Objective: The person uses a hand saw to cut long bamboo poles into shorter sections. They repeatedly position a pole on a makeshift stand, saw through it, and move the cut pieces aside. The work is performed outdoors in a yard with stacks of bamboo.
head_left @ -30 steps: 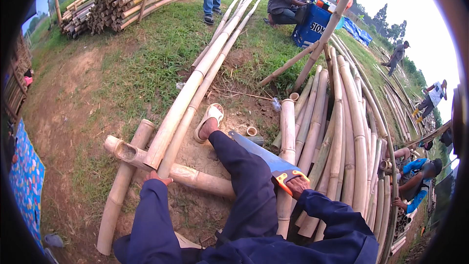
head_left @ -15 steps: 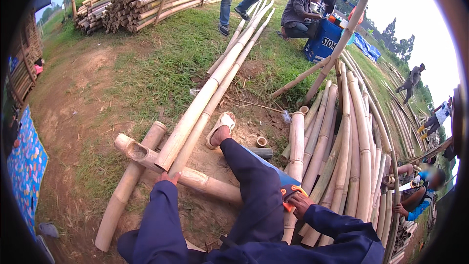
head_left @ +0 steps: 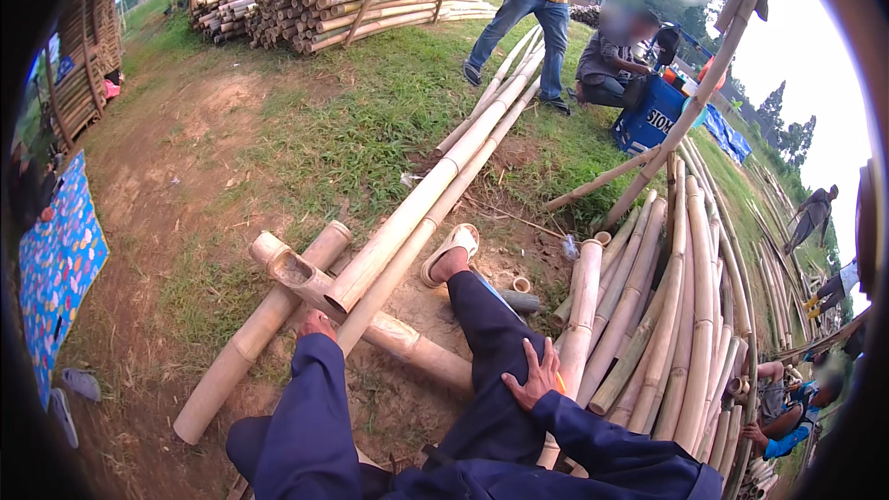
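My left hand (head_left: 317, 323) is at the notched bamboo crosspiece (head_left: 403, 337), beside the near ends of two long bamboo poles. Its fingers are too small and partly hidden to read. The thick pole (head_left: 407, 206) ends over the crosspiece; the thinner pole (head_left: 394, 280) beside it reaches past, closer to me. My right hand (head_left: 535, 376) lies on my bent knee with fingers spread, holding nothing. A bit of the handsaw's orange handle (head_left: 560, 382) shows just behind it; most of the saw is hidden by my leg.
A bamboo log (head_left: 243, 347) props the crosspiece. Many poles (head_left: 639, 315) lie stacked at my right, under a leaning post (head_left: 690, 111). One person (head_left: 532, 14) stands by the far pole ends, another (head_left: 611, 60) squats at a blue box (head_left: 653, 111). A bamboo stack (head_left: 361, 0) stands behind.
My right hand has let go of the handsaw and spread over my knee. The thinner pole has slid toward me past the crosspiece. My left hand has shifted left. The standing person has moved.
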`<state>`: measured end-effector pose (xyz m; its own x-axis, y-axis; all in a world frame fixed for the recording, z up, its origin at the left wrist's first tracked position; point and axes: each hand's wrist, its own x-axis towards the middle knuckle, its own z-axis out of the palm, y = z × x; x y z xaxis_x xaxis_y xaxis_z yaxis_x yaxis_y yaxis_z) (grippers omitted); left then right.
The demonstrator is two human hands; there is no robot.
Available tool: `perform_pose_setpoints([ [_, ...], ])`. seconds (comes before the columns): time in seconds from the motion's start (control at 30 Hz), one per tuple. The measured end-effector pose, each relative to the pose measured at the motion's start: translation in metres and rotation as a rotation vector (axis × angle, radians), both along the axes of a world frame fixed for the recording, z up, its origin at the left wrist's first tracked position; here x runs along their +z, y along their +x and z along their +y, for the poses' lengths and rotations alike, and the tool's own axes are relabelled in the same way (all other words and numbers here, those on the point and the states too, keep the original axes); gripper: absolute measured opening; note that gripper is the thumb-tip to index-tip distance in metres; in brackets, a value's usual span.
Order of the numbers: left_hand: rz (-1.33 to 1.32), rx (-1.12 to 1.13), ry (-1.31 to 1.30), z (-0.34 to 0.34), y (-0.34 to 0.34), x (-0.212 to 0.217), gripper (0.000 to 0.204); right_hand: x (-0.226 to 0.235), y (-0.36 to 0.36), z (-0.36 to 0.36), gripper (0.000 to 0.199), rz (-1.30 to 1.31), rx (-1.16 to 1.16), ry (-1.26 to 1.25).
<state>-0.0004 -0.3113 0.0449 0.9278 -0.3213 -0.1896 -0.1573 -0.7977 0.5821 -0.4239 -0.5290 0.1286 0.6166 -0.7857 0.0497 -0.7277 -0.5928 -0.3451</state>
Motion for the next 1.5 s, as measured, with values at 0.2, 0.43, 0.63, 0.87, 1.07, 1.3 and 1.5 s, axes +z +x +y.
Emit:
perform_pose_setpoints([
  [0.2,0.081,-0.106,0.192,-0.006,-0.029,0.017,0.073,0.002,0.000,-0.002,0.088,-0.053,0.012,0.028],
  [0.43,0.017,-0.130,0.225,-0.015,-0.041,0.001,0.086,0.005,-0.001,-0.001,0.087,-0.048,0.005,0.028],
  [0.63,0.106,-0.116,0.192,-0.016,-0.034,0.006,0.092,0.008,0.002,0.000,0.087,-0.041,0.016,0.030],
  [0.87,0.103,-0.123,0.229,-0.016,-0.038,0.021,0.087,0.009,0.006,0.001,0.087,-0.015,0.016,0.009],
  [1.07,0.107,-0.186,0.253,-0.016,-0.041,0.024,0.096,0.009,0.005,0.001,0.087,0.000,0.006,0.001],
  [1.3,0.228,-0.220,0.288,-0.015,-0.034,0.024,0.099,0.014,0.007,0.002,0.086,0.015,-0.006,0.020],
  [1.5,0.136,-0.204,0.258,-0.012,-0.040,0.025,0.094,0.013,0.007,0.003,0.085,0.028,-0.007,0.017],
])
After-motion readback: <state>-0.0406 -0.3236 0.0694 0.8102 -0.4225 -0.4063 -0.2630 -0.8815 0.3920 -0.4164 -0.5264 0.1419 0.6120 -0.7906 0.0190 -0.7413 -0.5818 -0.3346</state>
